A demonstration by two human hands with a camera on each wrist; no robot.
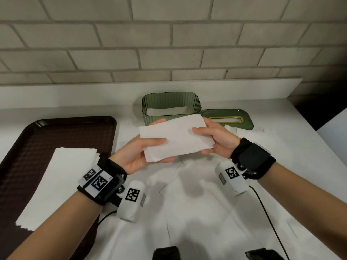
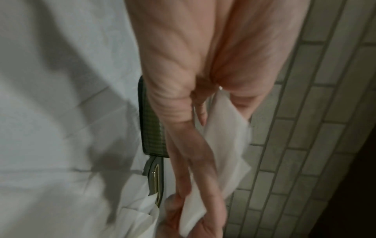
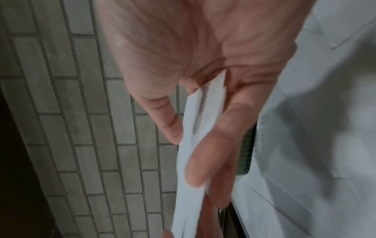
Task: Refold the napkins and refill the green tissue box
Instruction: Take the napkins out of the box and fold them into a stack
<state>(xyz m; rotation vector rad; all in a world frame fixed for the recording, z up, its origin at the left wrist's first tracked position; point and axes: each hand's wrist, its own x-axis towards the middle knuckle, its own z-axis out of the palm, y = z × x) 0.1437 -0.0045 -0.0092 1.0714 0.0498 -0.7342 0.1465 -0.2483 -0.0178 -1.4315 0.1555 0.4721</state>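
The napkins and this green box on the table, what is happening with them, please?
A person holds a folded napkin in the air, the left hand gripping one end and the right hand the other. Behind it the green box stands open with some white paper inside; its lid lies beside it. More napkins wait on the dark tray.

Your three cameras: one on the head, one on each wrist.
Head view looks forward and down over the table (image 1: 244,212) toward the brick wall (image 1: 169,44). Each wrist view looks close along its palm; all three share the napkin (image 1: 176,137), box (image 1: 170,106) and wall.
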